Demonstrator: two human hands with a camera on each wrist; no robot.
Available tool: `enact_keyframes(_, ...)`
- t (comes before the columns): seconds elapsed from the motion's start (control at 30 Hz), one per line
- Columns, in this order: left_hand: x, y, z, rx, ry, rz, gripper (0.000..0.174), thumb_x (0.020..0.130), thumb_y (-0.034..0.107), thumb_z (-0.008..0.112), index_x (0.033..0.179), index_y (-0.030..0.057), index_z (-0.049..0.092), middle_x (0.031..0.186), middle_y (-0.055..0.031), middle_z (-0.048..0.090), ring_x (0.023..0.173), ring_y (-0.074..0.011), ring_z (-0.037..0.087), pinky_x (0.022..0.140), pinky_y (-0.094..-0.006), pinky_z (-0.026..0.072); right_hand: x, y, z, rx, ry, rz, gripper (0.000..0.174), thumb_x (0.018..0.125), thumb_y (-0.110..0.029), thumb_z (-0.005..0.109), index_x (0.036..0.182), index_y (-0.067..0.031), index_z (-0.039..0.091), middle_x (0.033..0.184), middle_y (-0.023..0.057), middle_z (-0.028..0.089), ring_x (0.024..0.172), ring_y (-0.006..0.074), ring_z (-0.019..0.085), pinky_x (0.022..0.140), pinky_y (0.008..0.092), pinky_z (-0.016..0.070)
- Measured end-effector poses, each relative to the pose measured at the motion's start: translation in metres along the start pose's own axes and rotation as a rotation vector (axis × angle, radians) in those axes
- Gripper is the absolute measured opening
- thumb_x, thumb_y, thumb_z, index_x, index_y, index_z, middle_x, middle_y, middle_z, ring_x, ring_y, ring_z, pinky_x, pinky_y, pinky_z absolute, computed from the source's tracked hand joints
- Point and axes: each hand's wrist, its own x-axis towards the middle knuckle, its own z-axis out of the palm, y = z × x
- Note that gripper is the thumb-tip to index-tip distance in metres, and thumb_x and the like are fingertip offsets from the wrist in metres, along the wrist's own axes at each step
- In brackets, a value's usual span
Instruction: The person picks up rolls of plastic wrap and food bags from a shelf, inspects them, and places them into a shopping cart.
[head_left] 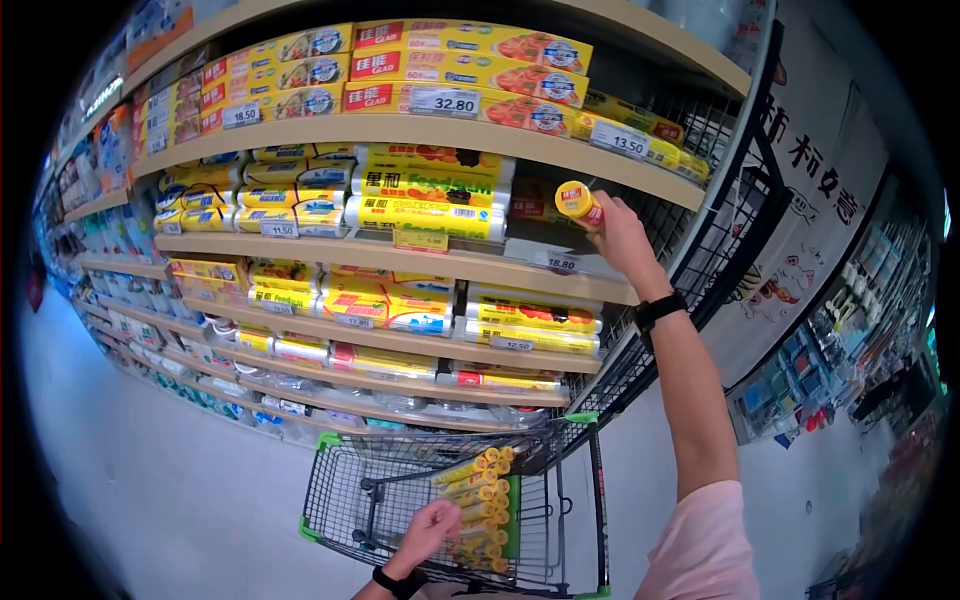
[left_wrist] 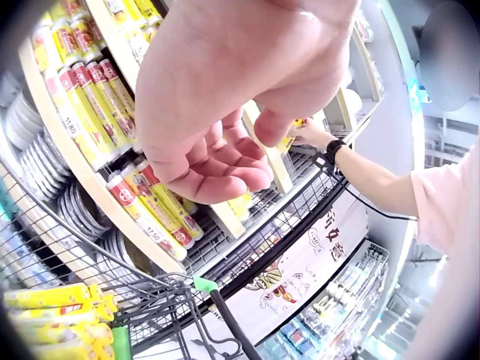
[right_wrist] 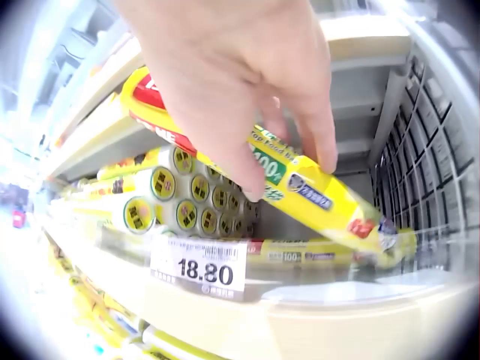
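My right hand [head_left: 625, 240] grips a yellow roll of food bags [right_wrist: 304, 191] at the shelf bay marked 18.80. In the right wrist view the roll slants, its far end low near the wire side panel. Behind the price tag [right_wrist: 199, 266], a similar yellow roll [right_wrist: 300, 253] lies on the shelf. My left hand [head_left: 432, 528] hovers over the shopping cart [head_left: 325, 500], beside a stack of yellow rolls [head_left: 480, 500] in it. The left wrist view shows its fingers [left_wrist: 214, 176] loosely bent, holding nothing.
White-and-yellow rolls [head_left: 430, 200] fill the shelf left of my right hand. Above are yellow boxes [head_left: 460, 65] on another shelf. More rolls [head_left: 385, 305] sit on lower shelves. A black wire rack side [head_left: 735, 225] borders the bay on the right.
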Motion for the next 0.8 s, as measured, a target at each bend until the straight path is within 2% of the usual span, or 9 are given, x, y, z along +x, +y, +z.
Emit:
enact_keyframes(0.13,0.004,-0.003,0.024,0.018,-0.072,0.028,0.017,0.102,0.019,0.055,0.099,0.0025,0.058,0.078,-0.0023,0.061,0.071,-0.0088,0.057,0.068,-0.023,0.047,-0.047,-0.008,-0.027,0.395,0.197,-0.113,0.047,0.075,0.003,0.075,0.118,-0.0036,0.056,0.108,0.0155,0.062,0.1,0.0338,0.062,0.088,0.0348,0.0495)
enact_keyframes(0.17,0.004,0.0,0.031,0.013,-0.061,0.043,0.014,0.101,0.017,0.056,0.1,0.0026,0.057,0.08,-0.002,0.061,0.072,-0.0085,0.057,0.069,-0.023,0.047,-0.061,-0.009,-0.031,0.386,0.241,-0.098,0.045,0.076,0.004,0.075,0.117,-0.0038,0.058,0.109,0.0114,0.063,0.1,0.0262,0.063,0.089,0.0292,0.0477)
enact_keyframes(0.2,0.004,0.008,0.041,0.008,-0.052,0.06,0.012,0.1,0.015,0.057,0.1,0.0027,0.056,0.081,-0.0017,0.061,0.073,-0.0083,0.057,0.069,-0.0229,0.047,-0.076,-0.01,-0.036,0.555,0.249,-0.14,0.046,0.079,0.005,0.073,0.121,-0.005,0.057,0.115,0.009,0.061,0.106,0.0192,0.061,0.09,0.0276,0.0474)
enact_keyframes(0.27,0.006,0.026,0.061,0.022,-0.011,0.135,0.01,0.097,0.011,0.061,0.101,0.0033,0.056,0.084,-0.0002,0.059,0.075,-0.0073,0.055,0.071,-0.0223,0.046,-0.108,-0.014,-0.039,0.745,0.299,-0.12,0.051,0.082,0.005,0.071,0.128,-0.0068,0.052,0.126,0.0079,0.057,0.115,0.0176,0.056,0.095,0.0274,0.0466)
enact_keyframes(0.33,0.006,0.041,0.081,0.06,0.051,0.245,0.012,0.094,0.008,0.065,0.101,0.0044,0.056,0.087,0.0022,0.057,0.078,-0.0057,0.053,0.071,-0.0211,0.0441,-0.145,-0.027,-0.044,1.537,0.305,0.005,0.057,0.083,0.007,0.069,0.133,-0.0084,0.046,0.133,0.0093,0.052,0.123,0.0192,0.052,0.102,0.0296,0.0455)
enact_keyframes(0.4,0.013,0.043,0.088,0.172,0.099,0.423,0.022,0.085,-0.001,0.07,0.102,0.0034,0.056,0.099,-0.0027,0.057,0.087,-0.0082,0.053,0.078,-0.0227,0.0446,-0.183,-0.039,-0.054,0.921,0.429,0.03,0.054,0.082,0.009,0.069,0.128,-0.0045,0.045,0.133,0.013,0.053,0.125,0.0215,0.051,0.107,0.0341,0.044)
enact_keyframes(0.6,0.017,0.111,0.136,0.933,0.217,0.964,0.042,0.073,0.0,0.076,0.11,0.0056,0.058,0.116,-0.012,0.057,0.107,-0.0258,0.056,0.092,-0.0368,0.045,-0.305,-0.076,-0.003,1.532,0.306,0.393,0.053,0.081,0.003,0.075,0.126,0.001,0.047,0.122,0.0128,0.058,0.113,0.0209,0.06,0.097,0.0336,0.0518)
enact_keyframes(0.63,0.016,0.114,0.143,0.977,0.217,0.968,0.049,0.069,0.005,0.08,0.114,0.0073,0.059,0.12,-0.0129,0.057,0.11,-0.0321,0.055,0.097,-0.0419,0.0425,-0.322,-0.086,0.004,1.561,0.277,0.457,0.055,0.08,0.002,0.076,0.126,0.0021,0.046,0.12,0.0132,0.058,0.111,0.0209,0.061,0.096,0.0335,0.0528)
enact_keyframes(0.8,0.016,0.103,0.173,1.235,0.211,0.892,0.056,0.068,0.016,0.084,0.118,0.0076,0.059,0.11,-0.0127,0.059,0.107,-0.0331,0.055,0.094,-0.0418,0.043,-0.366,-0.113,0.022,1.569,0.177,0.546,0.056,0.079,0.001,0.078,0.126,0.0045,0.046,0.117,0.0131,0.059,0.104,0.0194,0.065,0.089,0.0312,0.0546)
